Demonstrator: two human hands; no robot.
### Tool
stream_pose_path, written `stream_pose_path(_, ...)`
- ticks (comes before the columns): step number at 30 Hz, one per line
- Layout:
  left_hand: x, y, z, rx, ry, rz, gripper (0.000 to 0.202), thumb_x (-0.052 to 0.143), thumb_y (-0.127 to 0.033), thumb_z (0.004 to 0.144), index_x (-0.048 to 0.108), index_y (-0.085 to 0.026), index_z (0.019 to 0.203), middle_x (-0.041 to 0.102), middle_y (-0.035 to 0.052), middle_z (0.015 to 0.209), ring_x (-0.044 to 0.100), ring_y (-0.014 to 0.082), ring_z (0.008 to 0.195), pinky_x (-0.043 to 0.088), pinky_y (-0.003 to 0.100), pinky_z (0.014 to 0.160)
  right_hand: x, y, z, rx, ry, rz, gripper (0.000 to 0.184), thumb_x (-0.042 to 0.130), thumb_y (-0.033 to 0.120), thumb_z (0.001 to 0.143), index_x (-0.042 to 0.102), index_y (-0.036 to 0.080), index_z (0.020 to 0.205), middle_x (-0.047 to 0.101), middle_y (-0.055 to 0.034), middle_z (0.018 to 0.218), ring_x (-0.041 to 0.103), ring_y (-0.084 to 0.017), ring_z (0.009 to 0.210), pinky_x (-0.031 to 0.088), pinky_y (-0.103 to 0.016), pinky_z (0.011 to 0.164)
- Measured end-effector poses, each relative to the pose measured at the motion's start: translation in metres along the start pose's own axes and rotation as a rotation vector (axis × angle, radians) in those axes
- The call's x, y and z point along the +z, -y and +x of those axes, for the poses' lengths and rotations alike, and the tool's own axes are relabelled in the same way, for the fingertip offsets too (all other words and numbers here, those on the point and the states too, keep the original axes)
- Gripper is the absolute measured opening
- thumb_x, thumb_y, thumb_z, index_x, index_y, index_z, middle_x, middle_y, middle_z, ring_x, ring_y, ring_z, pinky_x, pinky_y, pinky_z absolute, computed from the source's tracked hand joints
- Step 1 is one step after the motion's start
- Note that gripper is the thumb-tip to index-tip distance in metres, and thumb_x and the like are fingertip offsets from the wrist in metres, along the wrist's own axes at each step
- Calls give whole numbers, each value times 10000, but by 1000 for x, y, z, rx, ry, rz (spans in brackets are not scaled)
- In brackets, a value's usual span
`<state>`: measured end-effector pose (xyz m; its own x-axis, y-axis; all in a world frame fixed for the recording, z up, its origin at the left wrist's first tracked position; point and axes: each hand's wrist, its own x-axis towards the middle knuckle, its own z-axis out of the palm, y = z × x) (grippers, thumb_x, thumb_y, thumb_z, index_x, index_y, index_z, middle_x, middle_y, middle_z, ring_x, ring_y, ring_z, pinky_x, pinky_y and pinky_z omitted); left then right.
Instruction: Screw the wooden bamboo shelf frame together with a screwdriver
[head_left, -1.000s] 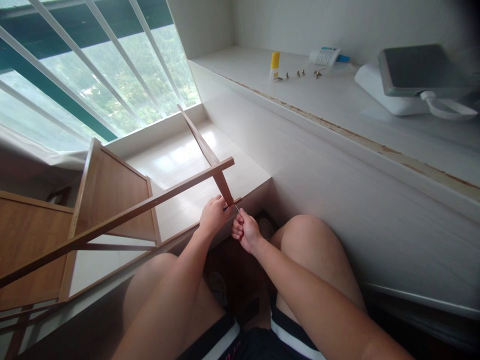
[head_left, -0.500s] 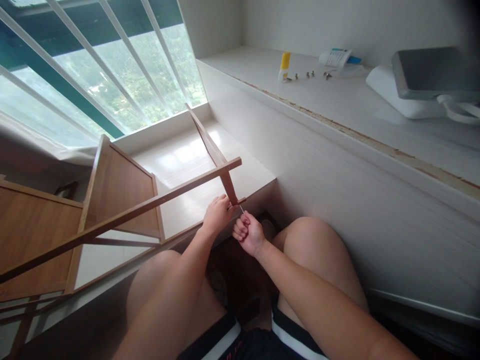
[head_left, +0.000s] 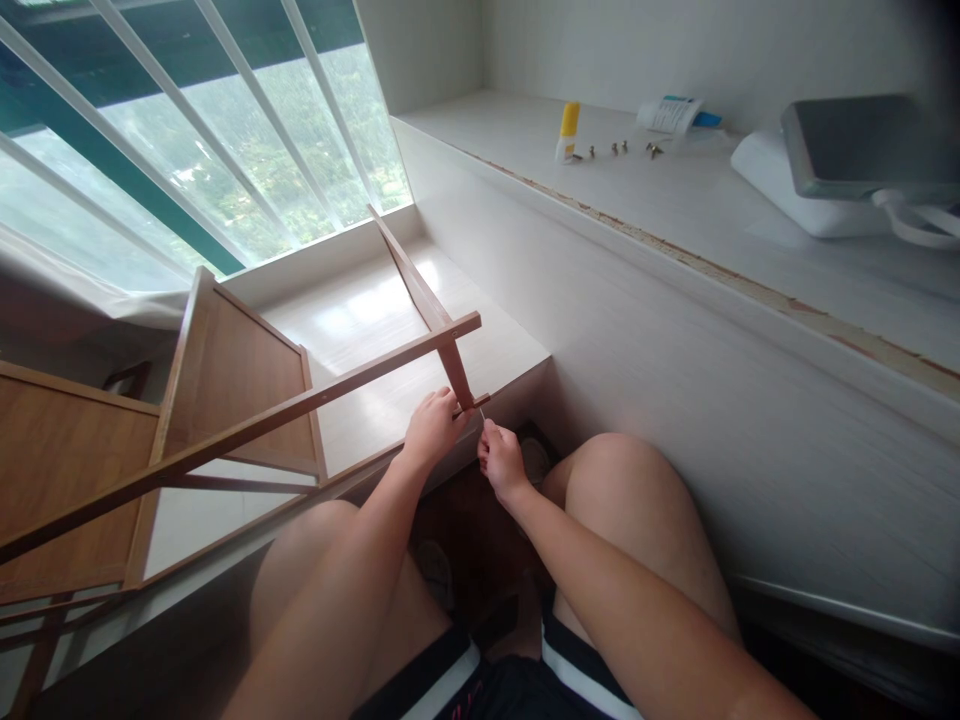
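Silvery rod (head_left: 483,412) juts from curled right hand (head_left: 501,460).

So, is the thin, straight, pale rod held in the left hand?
No, the rod sticks out from the right hand, while the left hand is at the lower end of the brown wooden slat.

The long wooden bar (head_left: 322,397) and the slat (head_left: 454,370) meeting it block the way just beyond the left hand (head_left: 433,428), the left knee (head_left: 300,545) and right knee (head_left: 626,475) stand on either side, and a hand could pass between the right hand (head_left: 502,460) and the white panel (head_left: 637,290).
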<state>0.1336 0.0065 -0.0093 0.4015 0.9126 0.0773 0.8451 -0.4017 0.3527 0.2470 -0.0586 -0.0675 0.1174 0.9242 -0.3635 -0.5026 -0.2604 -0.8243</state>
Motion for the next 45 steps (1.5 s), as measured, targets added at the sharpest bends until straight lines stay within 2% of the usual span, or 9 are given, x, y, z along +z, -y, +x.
stream_pose_path(12,-1,-1,0,-18,17,10,157,547,-338,880,647,-232,939,630,62,966,580,221,952,461,326,831,-7,0,4,-238,-28,-469,475,384,532,921,423,219,566,447,15,481,425,-141,477,298,-260,495)
stream_pose_path(16,-1,-1,0,-8,11,17,150,552,-339,881,640,-228,930,631,58,962,581,218,949,460,324,835,-8,6,2,-325,-64,-868,488,285,453,984,518,202,636,581,-35,583,540,-172,562,342,-269,565)
stream_pose_path(20,0,-1,1,-5,4,25,154,550,-346,884,634,-222,920,629,56,955,582,216,935,461,321,821,-8,20,-3,-300,-89,-1353,469,254,398,1007,638,173,859,696,-115,792,647,-221,723,385,-283,659)
stream_pose_path(23,-1,-2,0,4,-2,21,157,549,-348,886,633,-219,913,628,55,945,583,214,924,462,321,821,-8,29,-5,-280,-70,-1503,495,219,393,1014,648,164,924,707,-134,846,667,-234,760,397,-292,683)
stream_pose_path(28,-3,-3,-1,10,-1,20,161,548,-350,887,633,-220,928,631,54,952,584,217,927,464,322,819,-11,30,1,-336,-41,-1407,502,215,367,1014,644,173,839,706,-117,798,649,-213,715,365,-279,634)
stream_pose_path(34,-1,-2,0,8,0,20,161,548,-350,888,640,-226,934,631,48,951,584,212,934,460,321,836,-14,18,11,-390,-17,-1016,474,284,378,984,497,190,604,611,-58,610,538,-162,580,324,-268,565)
stream_pose_path(40,0,0,0,-10,9,28,161,554,-353,884,644,-226,920,626,49,946,582,211,929,459,318,819,-10,2,15,-227,42,-573,481,238,422,972,364,219,554,402,32,422,395,-117,411,310,-245,470)
stream_pose_path(42,0,0,0,-10,12,30,161,554,-353,883,645,-225,917,625,50,948,583,211,924,459,317,806,-10,2,14,-236,40,-604,491,234,429,974,380,215,558,425,24,436,415,-119,424,317,-246,479)
stream_pose_path(45,-1,-1,1,-11,13,25,156,557,-348,882,646,-227,922,627,48,946,584,210,925,458,318,810,-12,8,12,-336,21,-821,499,257,423,985,441,200,578,527,-17,516,498,-141,507,331,-256,528)
